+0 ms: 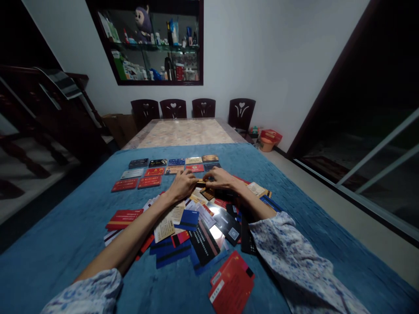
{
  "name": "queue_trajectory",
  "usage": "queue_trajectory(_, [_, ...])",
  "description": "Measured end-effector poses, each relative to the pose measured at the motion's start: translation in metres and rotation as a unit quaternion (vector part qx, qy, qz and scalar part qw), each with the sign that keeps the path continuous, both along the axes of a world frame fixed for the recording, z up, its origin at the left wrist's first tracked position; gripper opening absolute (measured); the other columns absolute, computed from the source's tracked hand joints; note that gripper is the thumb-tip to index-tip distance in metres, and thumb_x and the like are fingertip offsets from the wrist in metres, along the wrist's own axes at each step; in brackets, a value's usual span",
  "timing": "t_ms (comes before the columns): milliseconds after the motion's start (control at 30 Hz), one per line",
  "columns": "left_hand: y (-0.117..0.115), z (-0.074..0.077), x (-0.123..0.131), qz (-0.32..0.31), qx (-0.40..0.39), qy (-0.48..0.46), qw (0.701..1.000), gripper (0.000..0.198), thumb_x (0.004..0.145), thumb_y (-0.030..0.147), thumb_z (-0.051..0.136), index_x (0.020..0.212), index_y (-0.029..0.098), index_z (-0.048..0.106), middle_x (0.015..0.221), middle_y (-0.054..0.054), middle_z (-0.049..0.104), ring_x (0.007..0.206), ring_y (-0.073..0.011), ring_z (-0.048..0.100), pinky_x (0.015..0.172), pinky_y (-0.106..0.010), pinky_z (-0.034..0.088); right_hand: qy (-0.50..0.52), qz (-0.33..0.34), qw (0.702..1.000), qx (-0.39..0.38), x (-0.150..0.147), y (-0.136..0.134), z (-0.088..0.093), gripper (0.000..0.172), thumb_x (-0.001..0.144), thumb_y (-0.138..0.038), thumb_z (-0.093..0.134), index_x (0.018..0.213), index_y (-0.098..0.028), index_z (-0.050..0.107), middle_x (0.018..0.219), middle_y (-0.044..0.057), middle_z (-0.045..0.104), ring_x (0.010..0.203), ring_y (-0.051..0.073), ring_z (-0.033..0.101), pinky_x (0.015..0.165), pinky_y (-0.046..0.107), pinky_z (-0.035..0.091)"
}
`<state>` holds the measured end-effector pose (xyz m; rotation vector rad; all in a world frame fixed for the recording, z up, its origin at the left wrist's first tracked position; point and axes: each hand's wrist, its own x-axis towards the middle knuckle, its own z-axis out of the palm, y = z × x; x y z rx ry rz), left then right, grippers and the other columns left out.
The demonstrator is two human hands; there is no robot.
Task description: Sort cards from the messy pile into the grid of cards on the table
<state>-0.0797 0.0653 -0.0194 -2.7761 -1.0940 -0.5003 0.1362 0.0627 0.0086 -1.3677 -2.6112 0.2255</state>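
Observation:
Both my hands meet over the far side of a loose heap of plastic cards. My left hand (183, 184) and my right hand (218, 178) pinch a small gold-and-dark card stack (201, 183) between them, its edge facing me. Beneath lie mixed cards, among them a black card (225, 223), a blue card (187, 219) and a cream card (164, 229). Beyond my hands, small card piles stand in rows, such as a red pile (149, 181) and a black pile (158, 162). Close to me rests a group of red cards (234, 281).
A blue cloth (78, 218) covers the near part of the table, whose marbled top (186, 132) shows farther back. Several dark chairs (173, 108) line the far end. A railing (39, 104) stands left, and an orange bucket (267, 143) sits on the floor at right.

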Motion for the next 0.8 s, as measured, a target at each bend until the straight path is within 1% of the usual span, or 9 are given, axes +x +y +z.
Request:
queue_trajectory(133, [0.005, 0.000, -0.002, 0.022, -0.013, -0.006, 1.000, 0.027, 0.094, 0.022, 0.052, 0.105, 0.023, 0.076, 0.101, -0.009, 0.075, 0.108, -0.0278, 0.054, 0.095, -0.047, 0.040, 0.018, 0.015, 1.000, 0.008, 0.004, 0.004, -0.001, 0.028, 0.088, -0.030, 0.057, 0.105, -0.021, 0.078, 0.105, 0.006, 0.076, 0.102, 0.025, 0.057, 0.085, 0.030, 0.041])
queue_trajectory(233, [0.009, -0.001, -0.005, 0.042, -0.021, -0.040, 0.998, 0.027, 0.091, 0.018, 0.054, 0.106, 0.023, 0.076, 0.101, -0.009, 0.074, 0.106, -0.0275, 0.055, 0.094, -0.044, 0.042, 0.029, 0.025, 0.998, 0.040, 0.008, 0.007, -0.001, 0.027, 0.092, -0.027, 0.054, 0.103, -0.019, 0.077, 0.103, 0.008, 0.076, 0.094, 0.021, 0.059, 0.087, 0.030, 0.040])
queue_trajectory(333, [0.012, -0.001, -0.007, 0.051, -0.028, -0.086, 0.995, 0.030, 0.088, 0.014, 0.055, 0.108, 0.022, 0.075, 0.101, -0.009, 0.073, 0.103, -0.0258, 0.056, 0.092, -0.041, 0.045, 0.036, 0.019, 0.996, 0.077, 0.010, 0.009, -0.005, 0.028, 0.096, -0.028, 0.051, 0.104, -0.018, 0.076, 0.103, 0.009, 0.075, 0.089, 0.020, 0.059, 0.086, 0.031, 0.039])
queue_trajectory(467, [0.016, -0.005, -0.008, 0.066, -0.037, -0.141, 0.987, 0.034, 0.087, 0.009, 0.054, 0.112, 0.021, 0.074, 0.096, -0.008, 0.070, 0.100, -0.0233, 0.058, 0.091, -0.038, 0.048, 0.031, -0.017, 0.993, 0.117, 0.008, 0.009, -0.009, 0.027, 0.096, -0.026, 0.051, 0.107, -0.020, 0.075, 0.102, 0.010, 0.074, 0.093, 0.022, 0.058, 0.081, 0.031, 0.039])
queue_trajectory(600, [0.019, -0.009, -0.007, 0.089, -0.035, -0.174, 0.980, 0.035, 0.086, 0.011, 0.055, 0.115, 0.022, 0.073, 0.095, -0.007, 0.066, 0.099, -0.0223, 0.060, 0.092, -0.037, 0.049, 0.019, -0.051, 0.989, 0.140, 0.003, 0.006, -0.009, 0.025, 0.095, -0.025, 0.053, 0.107, -0.020, 0.074, 0.097, 0.011, 0.072, 0.096, 0.023, 0.058, 0.082, 0.031, 0.040])
queue_trajectory(733, [0.017, -0.009, -0.005, 0.097, -0.042, -0.183, 0.978, 0.037, 0.088, 0.011, 0.052, 0.119, 0.022, 0.069, 0.095, -0.006, 0.066, 0.099, -0.0226, 0.060, 0.094, -0.039, 0.048, 0.015, -0.085, 0.987, 0.139, 0.000, 0.003, -0.009, 0.030, 0.097, -0.026, 0.053, 0.122, -0.022, 0.068, 0.102, 0.011, 0.070, 0.100, 0.023, 0.058, 0.085, 0.031, 0.039])
queue_trajectory(800, [0.015, -0.008, -0.003, 0.103, -0.045, -0.183, 0.977, 0.038, 0.087, 0.010, 0.051, 0.119, 0.022, 0.067, 0.095, -0.006, 0.066, 0.097, -0.0227, 0.060, 0.093, -0.038, 0.048, 0.009, -0.096, 0.986, 0.138, -0.001, 0.003, -0.009, 0.031, 0.097, -0.026, 0.052, 0.125, -0.024, 0.066, 0.104, 0.011, 0.070, 0.102, 0.024, 0.058, 0.085, 0.031, 0.039])
